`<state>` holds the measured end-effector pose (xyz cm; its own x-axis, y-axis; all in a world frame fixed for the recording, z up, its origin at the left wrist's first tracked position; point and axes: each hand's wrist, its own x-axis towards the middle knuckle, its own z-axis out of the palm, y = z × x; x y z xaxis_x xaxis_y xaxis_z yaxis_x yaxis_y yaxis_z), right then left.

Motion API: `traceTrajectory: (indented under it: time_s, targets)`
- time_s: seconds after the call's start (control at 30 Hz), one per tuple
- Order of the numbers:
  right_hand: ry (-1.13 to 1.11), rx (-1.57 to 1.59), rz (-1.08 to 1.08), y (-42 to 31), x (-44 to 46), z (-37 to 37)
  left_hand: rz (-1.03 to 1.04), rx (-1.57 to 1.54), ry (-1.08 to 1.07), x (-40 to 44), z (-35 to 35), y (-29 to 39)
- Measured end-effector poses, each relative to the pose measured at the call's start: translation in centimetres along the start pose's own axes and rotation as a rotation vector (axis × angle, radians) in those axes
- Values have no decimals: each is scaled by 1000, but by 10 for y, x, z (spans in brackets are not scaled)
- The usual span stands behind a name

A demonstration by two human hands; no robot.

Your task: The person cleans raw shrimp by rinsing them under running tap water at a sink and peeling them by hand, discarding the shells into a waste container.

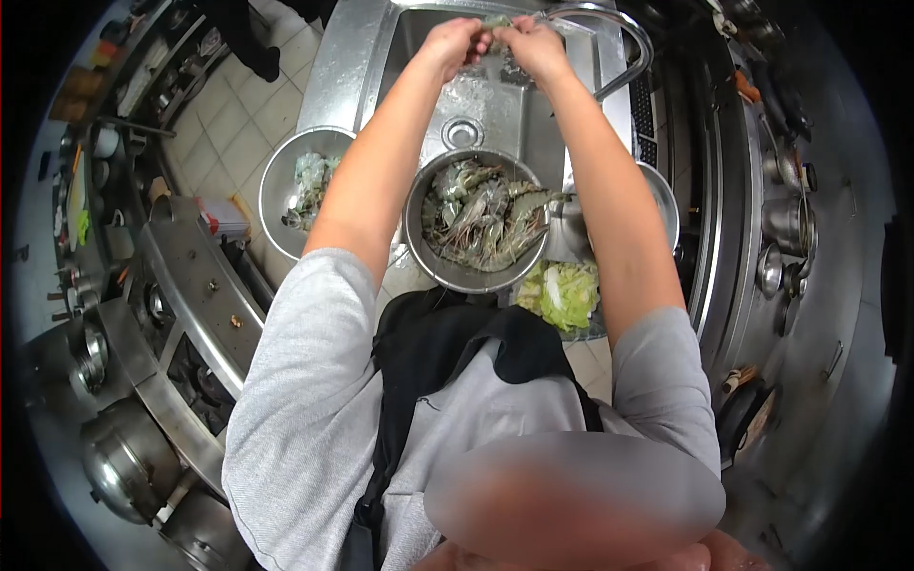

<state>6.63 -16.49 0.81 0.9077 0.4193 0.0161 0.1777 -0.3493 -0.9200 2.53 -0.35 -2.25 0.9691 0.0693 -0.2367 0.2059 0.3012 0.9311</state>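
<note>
Over the far end of the steel sink (533,128), my left hand (455,48) and my right hand (533,48) meet with their fingers pinched on a small greyish shrimp (497,21). Part of the shrimp is hidden by the fingers. Water falls below the hands, beside the curved tap (640,43). Nearer to me, a steel bowl (411,224) holds a heap of whole raw shrimp (486,214). Left of it, partly behind my left forearm, a second bowl (269,195) contains pale shrimp pieces (312,176).
Leafy cabbage or lettuce (562,295) lies in a container right of the shrimp bowl. Another bowl (664,205) shows behind my right forearm. A stove counter (205,276) runs along the left, pans (788,224) hang at right. Another person's leg (243,38) is at upper left.
</note>
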Motion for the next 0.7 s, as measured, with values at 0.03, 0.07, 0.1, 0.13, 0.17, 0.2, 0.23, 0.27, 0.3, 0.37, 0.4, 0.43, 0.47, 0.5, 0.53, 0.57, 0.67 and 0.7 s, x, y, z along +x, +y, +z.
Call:
traceTrajectory:
  time_s: [0.03, 0.07, 0.1, 0.13, 0.17, 0.2, 0.23, 0.27, 0.3, 0.37, 0.4, 0.43, 0.47, 0.5, 0.53, 0.57, 0.67, 0.7]
  targets:
    - [26, -222, -62, 1, 3, -4, -7, -9, 36, 5, 1, -1]
    - [51, -445, -125, 10, 12, -12, -22, -6, 34, 13, 1, -7]
    - [154, -569, -424, 14, 7, -19, -19, 204, 29, 22, 3, -13]
    - [157, -571, -417, 16, 4, -28, -11, 413, 23, 31, 5, -18]
    - [92, -549, -298, -9, -13, -42, -20, 403, -34, 35, 7, -18]
    - [32, -525, -176, -20, -23, -53, -23, 405, -46, 35, 16, -16]
    - [44, -659, -195, -12, -22, -61, 59, 1025, -39, 35, 26, -14]
    - [47, -663, -184, -13, -29, -66, 153, 1640, -27, 34, 35, -16]
    - [-2, -689, -134, -24, -34, -75, 163, 1640, -35, 59, 33, -31]
    - [-38, -857, -42, -56, -55, -91, 605, 1397, -207, 131, 25, -75]
    - [-28, -859, -31, -61, -63, -100, 612, 1394, -222, 111, 39, -61]
    - [-13, -868, -114, -61, -69, -109, 393, 854, -132, 69, 59, -30]
    - [4, -877, -196, -60, -77, -118, 164, 320, -47, 44, 70, -13]
    - [43, -875, -213, -57, -88, -125, 214, 432, -268, 64, 62, -22]
    - [54, -878, -199, -57, -99, -135, 212, 432, -286, 77, 63, -42]
    - [44, -869, -184, -66, -111, -148, 111, 726, -326, 76, 70, -46]
    - [66, -728, -72, -109, -161, -176, -322, 1024, -357, 56, 103, -51]
    - [184, -796, -83, -95, -171, -184, -418, 1009, -362, 56, 111, -58]
